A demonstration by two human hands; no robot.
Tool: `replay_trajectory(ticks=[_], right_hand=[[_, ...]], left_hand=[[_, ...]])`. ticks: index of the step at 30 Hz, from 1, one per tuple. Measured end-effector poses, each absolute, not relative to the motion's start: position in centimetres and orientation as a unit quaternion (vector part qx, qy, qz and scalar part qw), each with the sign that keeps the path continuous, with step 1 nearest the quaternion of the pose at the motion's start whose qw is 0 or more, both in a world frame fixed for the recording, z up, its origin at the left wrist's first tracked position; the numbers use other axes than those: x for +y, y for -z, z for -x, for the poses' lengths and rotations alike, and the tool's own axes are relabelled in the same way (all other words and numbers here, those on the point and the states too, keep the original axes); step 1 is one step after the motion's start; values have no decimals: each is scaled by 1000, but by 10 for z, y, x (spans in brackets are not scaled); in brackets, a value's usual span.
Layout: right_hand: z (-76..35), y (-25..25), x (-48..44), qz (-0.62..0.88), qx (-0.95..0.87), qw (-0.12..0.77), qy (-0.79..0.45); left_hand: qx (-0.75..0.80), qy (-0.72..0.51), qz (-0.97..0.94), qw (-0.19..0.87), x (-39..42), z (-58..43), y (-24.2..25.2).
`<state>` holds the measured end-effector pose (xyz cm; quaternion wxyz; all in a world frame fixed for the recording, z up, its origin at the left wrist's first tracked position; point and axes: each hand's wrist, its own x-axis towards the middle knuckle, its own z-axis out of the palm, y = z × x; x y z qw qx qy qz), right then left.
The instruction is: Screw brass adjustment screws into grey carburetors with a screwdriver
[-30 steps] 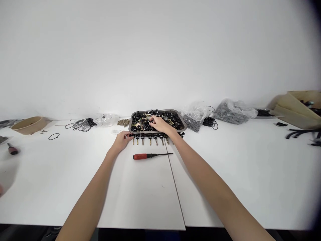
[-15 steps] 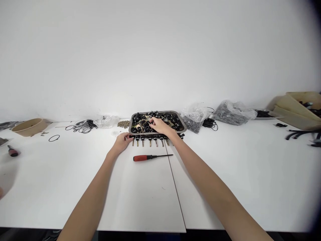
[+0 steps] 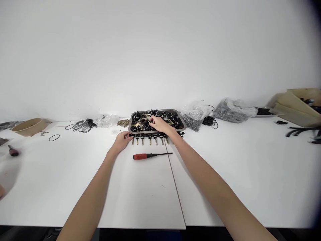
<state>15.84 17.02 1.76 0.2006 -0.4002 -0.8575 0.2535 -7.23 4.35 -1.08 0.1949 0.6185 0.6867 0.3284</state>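
A metal tray (image 3: 182, 126) full of small black and brass parts sits at the far middle of the white table. My right hand (image 3: 160, 124) reaches into the tray, its fingers curled among the parts; what they hold is hidden. My left hand (image 3: 122, 140) rests on the table at the tray's near left corner, fingertips touching the leftmost part of a row of several black-capped brass pins (image 3: 149, 138) lined up along the tray's front. A red-handled screwdriver (image 3: 150, 156) lies flat just in front of that row.
Black rubber rings (image 3: 81, 125) and a tan bowl (image 3: 29, 126) lie at the left. Clear bags of small dark parts (image 3: 232, 110) and a heap of brass bits (image 3: 123, 123) flank the tray. A cardboard box (image 3: 298, 106) stands far right. A second red-handled tool (image 3: 12, 151) lies at the left edge.
My right hand's fingers have shifted slightly among the parts in the tray. My left hand stays at the row of pins. The view has bobbed a little.
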Motion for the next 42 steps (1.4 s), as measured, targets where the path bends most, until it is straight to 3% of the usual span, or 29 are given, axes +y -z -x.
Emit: replay_trajectory(ticks=[42], right_hand=[[-160,-13,174,363,-874,192,-260]], left_hand=[[683,-336,-619,193,44,73,13]])
